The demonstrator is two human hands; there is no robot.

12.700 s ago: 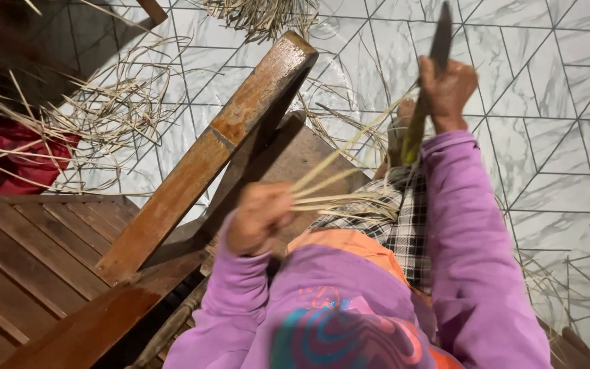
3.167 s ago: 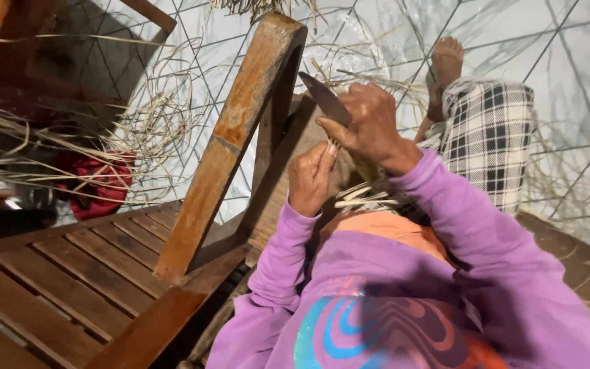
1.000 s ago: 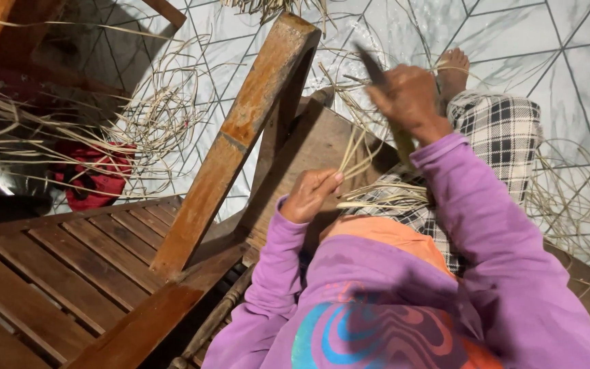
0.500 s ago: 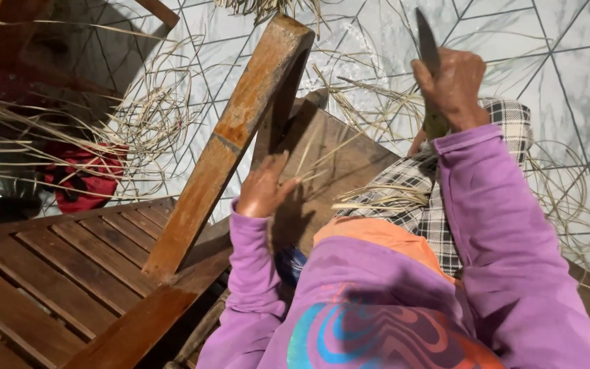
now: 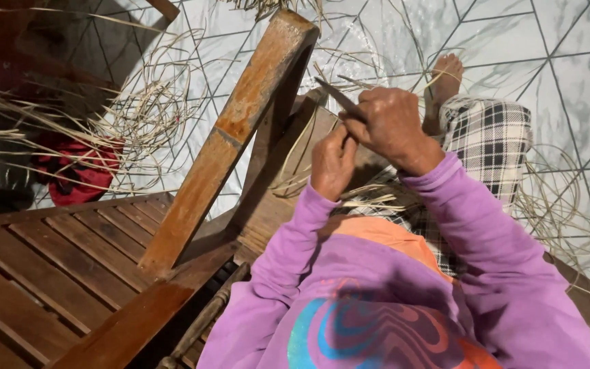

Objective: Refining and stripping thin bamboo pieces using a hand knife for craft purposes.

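A thin pale strip (image 5: 308, 140) lies pinched in the left hand (image 5: 331, 162), over the wooden board (image 5: 288, 184) in front of the lap. Its long axis runs from the fingers down and left toward the board. The right hand (image 5: 387, 126) sits just above, touching the left, fingers wrapped tight round a knife (image 5: 336, 98) whose blade points up-left across the strip. Loose strips (image 5: 370, 201) lie on the checked cloth (image 5: 489, 133).

Bright, even light falls on the tiled floor (image 5: 568, 61) ahead of me, with soft glare there. Left of the wooden beam (image 5: 233, 137) it turns dim and shadowed. Edges bend slightly; my knuckles look sharp.
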